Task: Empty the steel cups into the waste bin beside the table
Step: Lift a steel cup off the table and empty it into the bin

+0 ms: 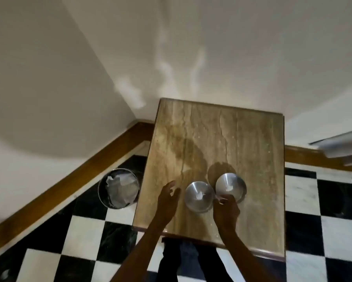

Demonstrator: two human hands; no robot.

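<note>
Head view: two steel cups, the near steel cup (199,196) and far steel cup (230,186), stand touching on the table (258,155), each holding a white scrap. The left hand (168,200) hovers just beside the near one, fingers (174,189) spread apart. The right hand (226,212) pinches the near cup's rim. The waste bin (118,187) sits on the floor left of the table.

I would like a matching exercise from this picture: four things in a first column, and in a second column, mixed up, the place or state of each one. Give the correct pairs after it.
Things:
1. waste bin
2. left hand
3. right hand
4. cup on the right

Places or states:
A. open, empty, just left of the nearer cup
B. on the checkered floor, left of the table, with pale crumpled material inside
C. upright on the table, a small white scrap inside
D. fingers at the nearer cup's right rim

Pairs: 1-B, 2-A, 3-D, 4-C
</note>
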